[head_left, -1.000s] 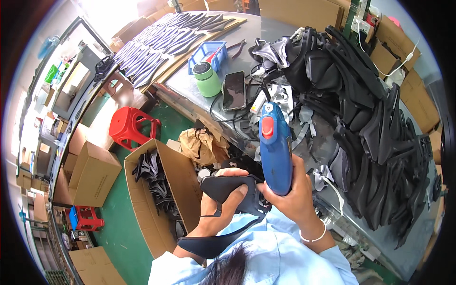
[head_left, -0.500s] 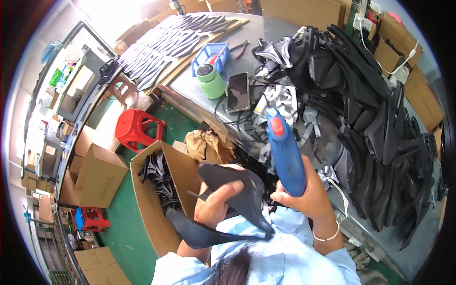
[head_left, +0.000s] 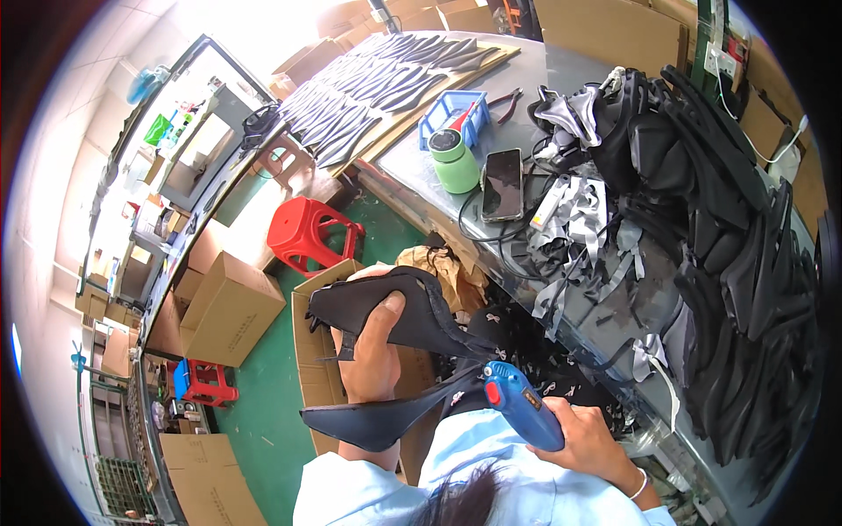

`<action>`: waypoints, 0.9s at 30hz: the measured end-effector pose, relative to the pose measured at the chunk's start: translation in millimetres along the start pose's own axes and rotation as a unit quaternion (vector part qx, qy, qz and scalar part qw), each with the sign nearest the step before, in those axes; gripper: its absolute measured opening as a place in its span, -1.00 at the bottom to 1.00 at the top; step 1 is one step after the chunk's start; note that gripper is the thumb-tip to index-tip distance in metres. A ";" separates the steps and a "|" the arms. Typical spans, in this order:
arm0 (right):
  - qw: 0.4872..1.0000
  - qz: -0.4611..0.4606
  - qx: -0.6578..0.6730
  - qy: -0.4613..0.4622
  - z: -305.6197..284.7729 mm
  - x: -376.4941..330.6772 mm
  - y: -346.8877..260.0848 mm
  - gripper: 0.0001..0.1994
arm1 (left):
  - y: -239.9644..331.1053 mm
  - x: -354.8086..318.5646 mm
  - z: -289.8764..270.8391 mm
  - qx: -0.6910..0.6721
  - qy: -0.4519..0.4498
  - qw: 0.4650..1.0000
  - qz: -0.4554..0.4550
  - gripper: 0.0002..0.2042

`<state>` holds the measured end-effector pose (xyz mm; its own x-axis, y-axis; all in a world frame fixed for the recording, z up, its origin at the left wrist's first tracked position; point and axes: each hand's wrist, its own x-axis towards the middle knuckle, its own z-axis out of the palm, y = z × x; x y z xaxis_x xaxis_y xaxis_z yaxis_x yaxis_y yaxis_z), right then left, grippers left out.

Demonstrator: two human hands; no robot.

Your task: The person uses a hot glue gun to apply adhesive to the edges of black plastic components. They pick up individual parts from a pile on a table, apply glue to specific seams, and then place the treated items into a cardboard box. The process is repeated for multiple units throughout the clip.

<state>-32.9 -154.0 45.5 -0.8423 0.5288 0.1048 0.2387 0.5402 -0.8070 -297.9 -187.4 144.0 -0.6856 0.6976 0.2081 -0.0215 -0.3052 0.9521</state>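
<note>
I count one tabletop (head_left: 561,74), one black pile (head_left: 702,188) along its right edge, and one board (head_left: 438,100) of strips (head_left: 368,96) at its far left corner. Off its left edge are one open carton (head_left: 314,368) and two red stools (head_left: 296,230). There the left hand (head_left: 373,351) pinches one two-winged black piece (head_left: 421,316); the right hand (head_left: 586,438) wraps one blue tool (head_left: 528,412). Near that edge I have one tray (head_left: 474,118), one bottle (head_left: 453,164), one phone (head_left: 503,186); pliers (head_left: 506,105) lie beside the tray. Half a second ago the tool was well apart from the piece; now its nose is at the narrow middle, touching or not I can't tell.
</note>
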 end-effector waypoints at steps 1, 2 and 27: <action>1.000 -0.007 0.001 0.000 0.0 0.1 0.3 -0.41 | 0.3 -0.6 0.0 -0.001 -0.010 1.000 -0.003 -0.70; 1.000 -0.014 0.002 0.001 -0.3 0.2 0.0 -0.41 | 0.5 -1.3 0.0 -0.002 -0.020 1.000 -0.007 -0.70; 0.994 -0.032 0.058 0.083 0.2 13.7 -26.0 -0.33 | -25.0 -41.5 27.4 -0.115 -0.008 0.992 0.044 -0.70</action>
<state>-50.8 -160.9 67.7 -0.7598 0.6023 0.2446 0.1226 0.5024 -0.8559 -249.0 -190.9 117.7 -0.6813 0.6706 0.2935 -0.1290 -0.5046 0.8537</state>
